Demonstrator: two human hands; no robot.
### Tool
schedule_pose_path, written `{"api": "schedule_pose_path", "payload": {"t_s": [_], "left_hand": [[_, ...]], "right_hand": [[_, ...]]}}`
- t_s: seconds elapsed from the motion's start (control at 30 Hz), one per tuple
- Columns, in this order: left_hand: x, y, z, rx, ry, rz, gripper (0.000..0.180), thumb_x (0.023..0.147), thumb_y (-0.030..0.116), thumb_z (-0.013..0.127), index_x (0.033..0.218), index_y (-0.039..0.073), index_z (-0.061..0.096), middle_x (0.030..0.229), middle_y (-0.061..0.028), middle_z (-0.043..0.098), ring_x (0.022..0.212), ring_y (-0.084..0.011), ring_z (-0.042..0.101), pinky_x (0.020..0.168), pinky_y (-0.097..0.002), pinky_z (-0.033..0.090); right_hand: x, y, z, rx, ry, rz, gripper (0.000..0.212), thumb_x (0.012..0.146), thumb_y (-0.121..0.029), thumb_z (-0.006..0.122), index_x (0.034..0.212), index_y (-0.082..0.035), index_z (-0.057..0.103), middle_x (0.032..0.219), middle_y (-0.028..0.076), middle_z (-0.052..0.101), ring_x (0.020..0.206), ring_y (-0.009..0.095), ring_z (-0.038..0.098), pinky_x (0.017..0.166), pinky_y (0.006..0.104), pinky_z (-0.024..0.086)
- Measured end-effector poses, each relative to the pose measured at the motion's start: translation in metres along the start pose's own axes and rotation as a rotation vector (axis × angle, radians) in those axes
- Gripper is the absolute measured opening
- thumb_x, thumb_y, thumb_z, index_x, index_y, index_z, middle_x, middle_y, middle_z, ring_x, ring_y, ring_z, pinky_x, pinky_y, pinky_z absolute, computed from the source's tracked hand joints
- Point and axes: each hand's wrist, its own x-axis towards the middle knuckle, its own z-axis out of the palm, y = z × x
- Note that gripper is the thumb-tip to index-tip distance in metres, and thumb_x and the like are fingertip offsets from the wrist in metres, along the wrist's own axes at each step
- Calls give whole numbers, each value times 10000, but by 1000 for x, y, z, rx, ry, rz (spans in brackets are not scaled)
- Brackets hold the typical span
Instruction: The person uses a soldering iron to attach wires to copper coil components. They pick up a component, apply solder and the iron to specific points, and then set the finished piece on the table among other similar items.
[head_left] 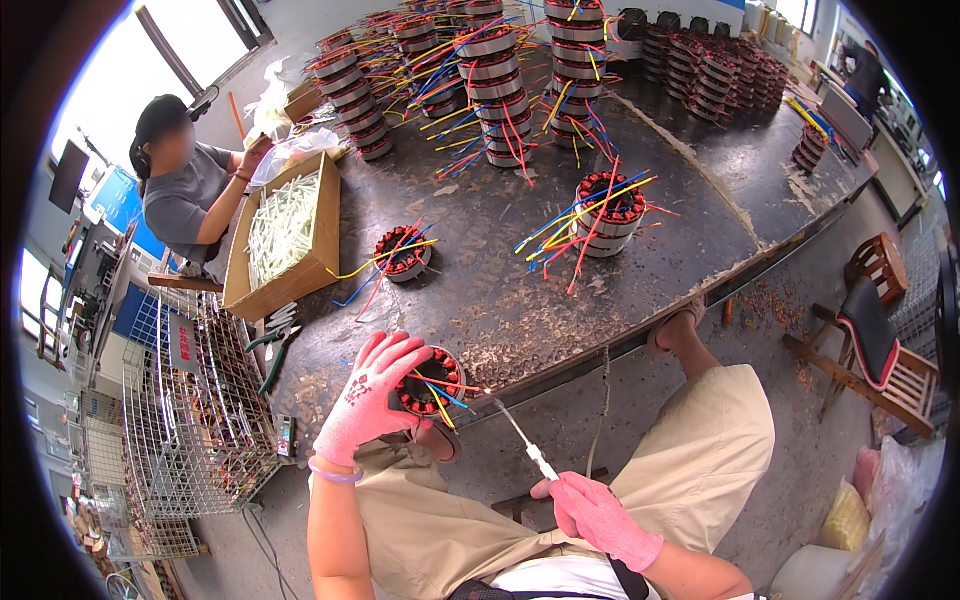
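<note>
Left hand: in a pink glove, a bit left of the middle of the frame and low down. It grips a coil ring by its left side, with the fingers pointing up.
Coil ring: just below the middle of the frame, beside the table's near edge. It is round, with red and dark coils inside. I cannot tell if it rests on the table.
Loose wires: red, yellow and blue, lying over the ring's open face. The red one points right.
Right hand: in a pink glove too, low and right of the middle. Its fingers are closed on a thin tool.
Thin tool: white handle, long skinny metal tip. It leans up and left, and the tip is near the red wire's end. I cannot tell if they touch.
Bracelet: light purple, on the left wrist.
Table: dark, scratched and worn, across the middle.
More rings: a small wired ring sits left of the middle, and a ring pile sits right of it. Tall stacks stand at the top.
Box: brown cardboard, upper left, full of white tubes.
Pliers: dark, at the table's left edge.
Other person: upper left, behind the box, in a gray shirt.
Chair: wooden, with a dark seat pad, at the right.
</note>
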Motion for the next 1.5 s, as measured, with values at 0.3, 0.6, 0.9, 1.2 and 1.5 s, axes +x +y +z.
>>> {"api": "schedule_pose_path", "payload": {"t_s": [0.3,0.6,0.9,1.2,1.5], "left_hand": [[1,4,-2,-34,-9,-15,933,501,228,895,1363,98,562,1406,-104,540,1395,-339,410,1213,-501,250],[5,4,3,-128,37,-14,870,504,237,917,1271,66,543,1328,-118,588,1318,-346,490,1204,-485,271],[-15,36,-4,-940,74,-334,1088,462,324,1009,1366,22,485,1320,-65,577,1236,-190,544,1096,-362,404],[-8,84,-21,-1175,117,-219,1119,495,424,1002,1377,1,457,1316,-93,579,1215,-199,550,1075,-387,415],[-4,97,-29,-1197,111,-203,1159,461,396,1017,1380,-15,443,1333,-118,566,1233,-211,552,1092,-390,407]], "right_hand": [[1,3,-1,60,-7,4,338,1061,-266,449,1154,6,625,611,4,494,535,57,385,499,236,313],[-7,4,-9,129,26,9,310,1055,-239,466,1153,9,625,599,-1,493,528,52,386,490,235,297],[-44,-12,-33,174,142,-126,320,1051,-225,462,1165,39,602,580,-18,482,463,54,352,437,237,250],[-59,-16,-57,151,155,-213,398,1062,-282,434,1172,77,565,562,-18,466,458,56,335,426,243,238],[-60,-11,-63,131,173,-226,444,1060,-319,434,1166,94,557,552,-17,450,448,58,336,425,235,256]]}}
